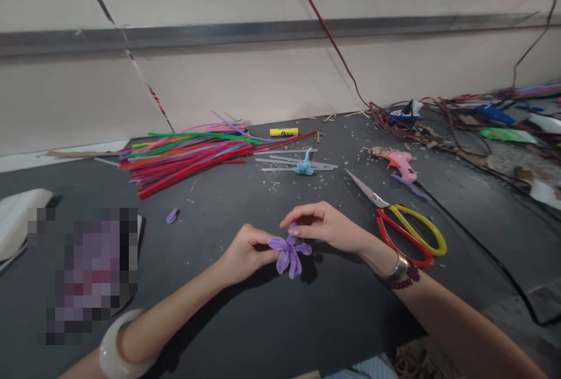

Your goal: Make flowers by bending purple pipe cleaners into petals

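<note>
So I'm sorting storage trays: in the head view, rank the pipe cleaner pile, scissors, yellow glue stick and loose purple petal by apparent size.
1. pipe cleaner pile
2. scissors, though nearer the camera
3. yellow glue stick, farther back
4. loose purple petal

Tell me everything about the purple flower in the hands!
The purple flower looks made of fuzzy pipe cleaner bent into looped petals, about five showing, spread out and drooping downward. It is held just above the dark table. The left hand pinches it from the left side, and the right hand touches its top with its fingertips. Its middle is partly hidden by the fingers.
</note>
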Available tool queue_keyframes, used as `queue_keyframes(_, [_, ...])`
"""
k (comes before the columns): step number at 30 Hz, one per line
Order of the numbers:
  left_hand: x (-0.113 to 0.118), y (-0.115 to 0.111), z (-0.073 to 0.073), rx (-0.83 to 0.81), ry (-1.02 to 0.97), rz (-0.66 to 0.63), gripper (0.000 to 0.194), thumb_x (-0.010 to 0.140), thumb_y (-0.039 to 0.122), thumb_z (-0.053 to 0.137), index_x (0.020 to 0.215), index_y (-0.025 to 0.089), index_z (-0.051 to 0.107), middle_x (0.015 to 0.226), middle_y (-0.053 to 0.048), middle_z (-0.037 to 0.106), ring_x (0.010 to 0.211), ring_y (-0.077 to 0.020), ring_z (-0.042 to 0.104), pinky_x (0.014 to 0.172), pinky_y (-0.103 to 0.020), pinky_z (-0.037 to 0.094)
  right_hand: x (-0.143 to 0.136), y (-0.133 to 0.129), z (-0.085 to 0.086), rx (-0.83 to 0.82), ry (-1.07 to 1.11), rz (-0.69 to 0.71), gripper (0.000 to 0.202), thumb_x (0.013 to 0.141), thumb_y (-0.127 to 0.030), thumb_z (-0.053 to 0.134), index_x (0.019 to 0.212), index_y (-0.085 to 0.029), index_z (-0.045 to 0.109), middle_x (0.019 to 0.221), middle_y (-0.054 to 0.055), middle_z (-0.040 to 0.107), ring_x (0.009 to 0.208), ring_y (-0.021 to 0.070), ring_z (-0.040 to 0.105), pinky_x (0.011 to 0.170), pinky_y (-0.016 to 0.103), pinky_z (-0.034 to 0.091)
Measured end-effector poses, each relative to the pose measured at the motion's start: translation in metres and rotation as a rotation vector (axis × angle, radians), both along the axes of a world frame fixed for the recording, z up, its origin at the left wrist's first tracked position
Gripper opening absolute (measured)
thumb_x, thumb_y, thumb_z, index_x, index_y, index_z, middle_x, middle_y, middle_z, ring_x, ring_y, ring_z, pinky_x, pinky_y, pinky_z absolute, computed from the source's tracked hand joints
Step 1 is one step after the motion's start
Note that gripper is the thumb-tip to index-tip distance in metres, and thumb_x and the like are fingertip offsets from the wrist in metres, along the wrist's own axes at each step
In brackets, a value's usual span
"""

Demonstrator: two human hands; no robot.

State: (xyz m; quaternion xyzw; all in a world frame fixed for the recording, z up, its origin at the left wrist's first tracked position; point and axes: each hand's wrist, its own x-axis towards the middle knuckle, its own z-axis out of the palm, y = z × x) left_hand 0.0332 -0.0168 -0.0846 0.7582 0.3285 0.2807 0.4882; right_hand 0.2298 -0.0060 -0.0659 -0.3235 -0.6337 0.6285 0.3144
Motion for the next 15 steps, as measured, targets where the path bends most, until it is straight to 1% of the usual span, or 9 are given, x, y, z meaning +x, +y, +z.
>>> queue_keyframes(3, [0.0007, -0.0007, -0.0009, -0.038, -0.024, 0.048, 0.019, 0.073, 0.026, 0.061, 0.068, 0.010, 0.069, 0.050, 0.000, 0.056, 0.045, -0.0075, 0.046, 0.045, -0.016, 0.038, 0.0001, -0.0003, 0.0007, 0.000, -0.054, -0.027, 0.017, 0.072, -0.027, 0.063, 0.084, -0.015, 0.065, 0.071, 0.000, 0.059, 0.062, 0.0082, 0.053, 0.060, 0.021, 0.044])
queue_keyframes(6, [0.0012, -0.0009, -0.0020, -0.054, -0.038, 0.087, 0.019, 0.071, 0.026, 0.064, 0.079, 0.010, 0.070, 0.057, -0.001, 0.063, 0.047, -0.0089, 0.051, 0.046, -0.017, 0.041, -0.0005, -0.0019, 0.0024, 0.096, -0.106, -0.085, 0.014, 0.071, -0.026, 0.064, 0.080, -0.015, 0.066, 0.072, 0.001, 0.061, 0.063, 0.0093, 0.054, 0.060, 0.022, 0.045])
queue_keyframes(11, [0.0019, -0.0003, -0.0006, -0.036, -0.053, 0.075, 0.014, 0.071, 0.023, 0.064, 0.074, 0.012, 0.072, 0.062, -0.004, 0.068, 0.054, -0.0122, 0.058, 0.052, -0.018, 0.045, -0.0021, -0.0050, 0.0050, 0.272, -0.125, -0.137, 0.008, 0.071, -0.022, 0.064, 0.076, -0.016, 0.068, 0.072, 0.001, 0.061, 0.063, 0.0091, 0.055, 0.059, 0.020, 0.045])
queue_keyframes(15, [0.0022, -0.0002, 0.0001, -0.018, -0.065, 0.097, 0.012, 0.070, 0.023, 0.065, 0.068, 0.012, 0.070, 0.062, -0.004, 0.069, 0.055, -0.0132, 0.060, 0.054, -0.020, 0.047, -0.0024, -0.0063, 0.0077, 0.293, -0.120, -0.129, 0.008, 0.072, -0.021, 0.063, 0.075, -0.016, 0.068, 0.072, 0.001, 0.060, 0.062, 0.0089, 0.055, 0.058, 0.020, 0.045])
